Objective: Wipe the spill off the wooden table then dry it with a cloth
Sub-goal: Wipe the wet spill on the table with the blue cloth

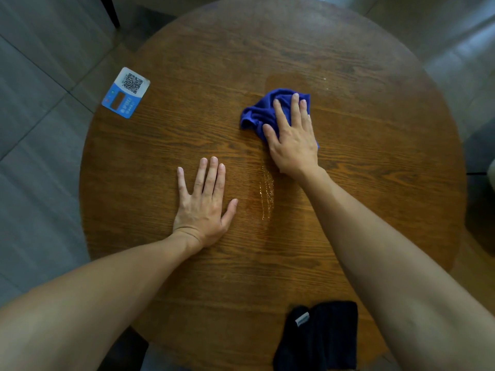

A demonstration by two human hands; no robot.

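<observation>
1. A round wooden tabletop stands over grey floor tiles; a black cloth lies at its 6 o'clock edge.
2. The right hand, fingers spread flat, presses a bunched blue cloth at 1 o'clock of centre.
3. The left hand lies flat and empty.
4. Wet streaks remain between the hands; a stroke staying far could likely miss them.

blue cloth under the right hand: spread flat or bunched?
Bunched. The blue cloth is crumpled into folds under the right hand, which presses it on the table.
</observation>
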